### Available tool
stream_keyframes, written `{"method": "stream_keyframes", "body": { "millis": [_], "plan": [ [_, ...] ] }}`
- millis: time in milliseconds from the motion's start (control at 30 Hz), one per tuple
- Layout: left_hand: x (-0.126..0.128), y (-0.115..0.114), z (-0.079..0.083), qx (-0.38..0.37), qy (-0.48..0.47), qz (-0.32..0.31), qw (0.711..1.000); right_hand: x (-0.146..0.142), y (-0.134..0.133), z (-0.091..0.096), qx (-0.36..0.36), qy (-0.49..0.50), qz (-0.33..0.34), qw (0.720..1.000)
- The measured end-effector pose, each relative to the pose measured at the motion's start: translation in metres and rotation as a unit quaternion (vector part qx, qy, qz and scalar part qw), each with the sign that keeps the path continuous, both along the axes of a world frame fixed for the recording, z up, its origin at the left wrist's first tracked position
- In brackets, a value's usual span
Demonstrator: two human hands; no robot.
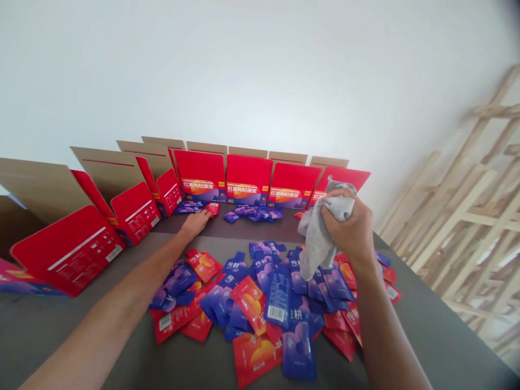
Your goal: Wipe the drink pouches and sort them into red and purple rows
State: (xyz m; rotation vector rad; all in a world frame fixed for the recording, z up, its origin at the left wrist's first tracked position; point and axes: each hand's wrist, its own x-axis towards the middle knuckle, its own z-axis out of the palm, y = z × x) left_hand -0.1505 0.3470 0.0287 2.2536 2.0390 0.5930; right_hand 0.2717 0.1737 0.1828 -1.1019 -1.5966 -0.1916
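Note:
My right hand (352,225) is raised above the table, closed around a grey cloth (320,238) that hangs down from the fist. My left hand (196,222) reaches far forward, fingers stretched flat on the table, touching a small red pouch (213,208) beside a few blue pouches in front of an open red box (201,176). Between my arms lies a loose heap of red and blue pouches (264,303) on the dark grey table (49,325).
Several open red boxes with brown cardboard flaps stand in an arc along the table's far and left edges, such as one at the near left (69,252). More blue pouches (254,213) lie before the middle box. Wooden frames (467,216) lean at the right. A white wall is behind.

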Motion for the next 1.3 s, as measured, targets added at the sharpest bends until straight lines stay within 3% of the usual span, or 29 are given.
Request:
{"method": "stream_keyframes", "body": {
  "millis": [233,333,433,600,767,833,933,1067,1133,1300],
  "plan": [
    [0.017,-0.016,0.017,0.099,-0.159,-0.031,0.982,-0.014,-0.003,-0.002,-0.014,-0.017,0.039,0.999],
    [0.032,-0.028,0.031,0.137,-0.275,-0.022,0.951,-0.029,-0.005,-0.004,-0.024,-0.034,0.08,0.996],
    [0.054,-0.046,0.042,0.147,-0.405,-0.005,0.903,-0.047,-0.01,-0.011,-0.049,-0.071,0.151,0.985],
    [0.104,-0.098,0.047,0.057,-0.581,-0.031,0.811,-0.085,-0.022,-0.032,-0.119,-0.178,0.241,0.947],
    [0.141,-0.158,0.058,-0.067,-0.68,-0.09,0.725,-0.116,-0.029,-0.052,-0.17,-0.312,0.201,0.913],
    [0.144,-0.172,0.066,-0.098,-0.707,-0.101,0.693,-0.12,-0.031,-0.055,-0.183,-0.34,0.194,0.902],
    [0.138,-0.182,0.074,-0.103,-0.742,-0.094,0.655,-0.119,-0.034,-0.056,-0.203,-0.365,0.245,0.875],
    [0.134,-0.19,0.07,-0.094,-0.773,-0.074,0.622,-0.118,-0.038,-0.056,-0.228,-0.385,0.304,0.841],
    [0.139,-0.197,0.064,-0.108,-0.783,-0.071,0.609,-0.12,-0.038,-0.057,-0.225,-0.375,0.291,0.851],
    [0.153,-0.216,0.054,-0.189,-0.8,-0.068,0.565,-0.121,-0.031,-0.058,-0.199,-0.283,0.183,0.92]
  ]
}}
